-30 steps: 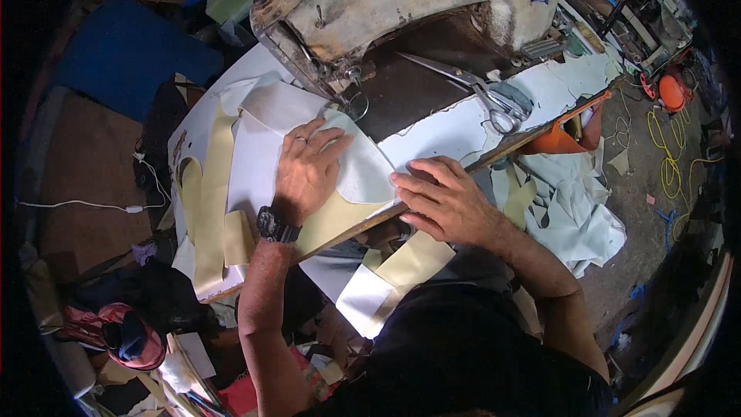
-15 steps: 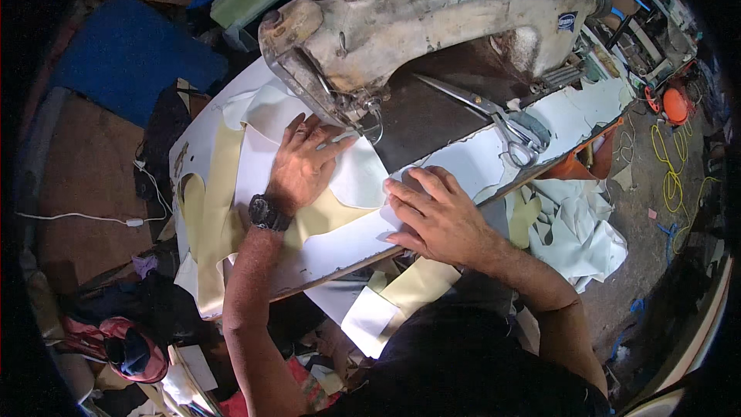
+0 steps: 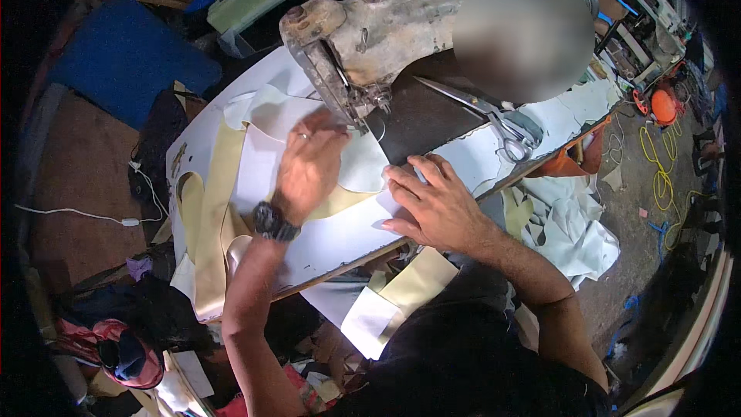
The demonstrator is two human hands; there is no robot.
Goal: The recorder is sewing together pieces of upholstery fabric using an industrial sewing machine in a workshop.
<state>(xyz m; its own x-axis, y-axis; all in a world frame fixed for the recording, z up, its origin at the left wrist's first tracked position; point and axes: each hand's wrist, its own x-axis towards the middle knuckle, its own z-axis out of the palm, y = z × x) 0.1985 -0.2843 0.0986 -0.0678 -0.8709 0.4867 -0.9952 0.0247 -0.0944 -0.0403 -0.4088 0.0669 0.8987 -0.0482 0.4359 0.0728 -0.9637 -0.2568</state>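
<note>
The left hand (image 3: pixel 309 166) and right hand (image 3: pixel 432 201) are pressing flat, fingers spread, on the white sheet (image 3: pixel 363 162) by the sewing machine (image 3: pixel 363 38); it is looking thin, limp, light; best steadied near the needle.

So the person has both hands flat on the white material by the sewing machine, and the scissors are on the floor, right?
Not quite. The scissors lie on the table, right of the sewing machine, as the head view shows. Both the left hand and right hand do press the white material.

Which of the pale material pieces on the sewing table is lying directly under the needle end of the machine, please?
The white curved piece beneath the left hand; the cream strips hang off the table's left edge instead.
</note>
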